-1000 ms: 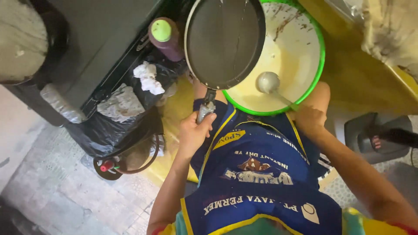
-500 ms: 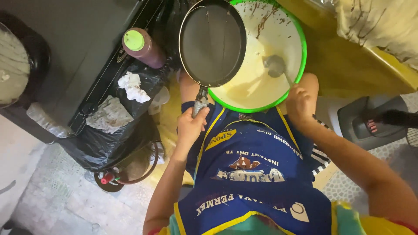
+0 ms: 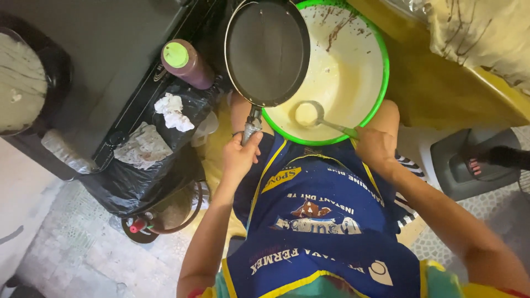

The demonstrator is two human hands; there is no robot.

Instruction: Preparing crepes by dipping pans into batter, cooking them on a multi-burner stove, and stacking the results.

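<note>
While we look down from the head view, our left hand (image 3: 241, 156) is closed around the handle of a round black frying pan (image 3: 269, 51), holding it over the near-left rim of the green bowl (image 3: 381, 83). That pan is shallow and dark, its flat face dull and bare, with a thin pale edge and a grey metal neck where the handle joins. Our right hand (image 3: 374, 148) is closed on the handle of a metal ladle (image 3: 309, 114), just at the bowl's near rim; the ladle's round cup sits low inside the bowl, filled with pale cream batter. Inside, the bowl is coated with the same pale batter, with brown streaks on its far wall. To the left of the bowl stands a brown bottle with a green cap (image 3: 185, 62), and near it a black rubbish bag (image 3: 138, 176) holds crumpled white paper. Below the bowl hangs our blue apron (image 3: 314, 221) with yellow trim.
</note>
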